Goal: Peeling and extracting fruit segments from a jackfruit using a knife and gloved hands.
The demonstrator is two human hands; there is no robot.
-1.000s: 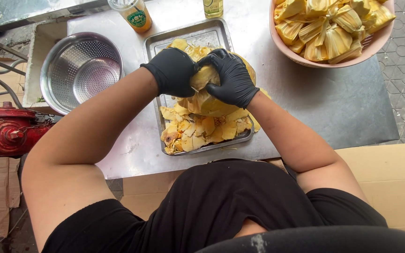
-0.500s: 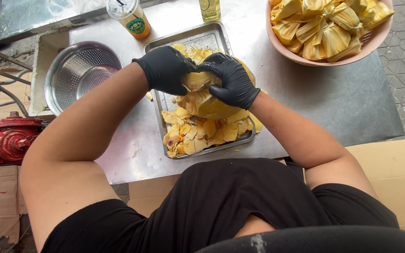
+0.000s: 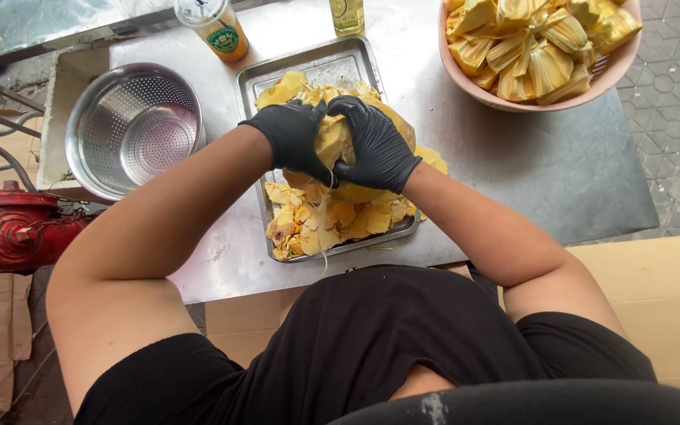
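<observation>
**Yellow jackfruit being pulled apart over the tray**

Yellow flesh fills most of the work so far. The pink bowl (image 3: 466, 86) at the far right of the steel table (image 3: 545, 165) is heaped with separated jackfruit pods (image 3: 533, 47), so a good share of the picking looks done. The metal tray (image 3: 332, 59) holds a spread of stripped scraps (image 3: 332, 220) at its near end. What is left, as I judge it, is the large jackfruit chunk (image 3: 387, 118) sitting over the middle of that tray, with more pods inside. The steel colander (image 3: 131, 130) at the left holds nothing visible.

Both hands wear black gloves. The left hand (image 3: 297, 138) and right hand (image 3: 375, 145) are closed around a pod section at the top of the chunk, fingers curled tight on it, thumbs close together.

Compared with half a second ago, the hands have drawn closer to each other and slightly toward the body. A pale stringy fibre (image 3: 324, 228) now trails down from the grip over the scraps, which did not show before. The bottles (image 3: 218, 27) at the far edge keep their place.
</observation>
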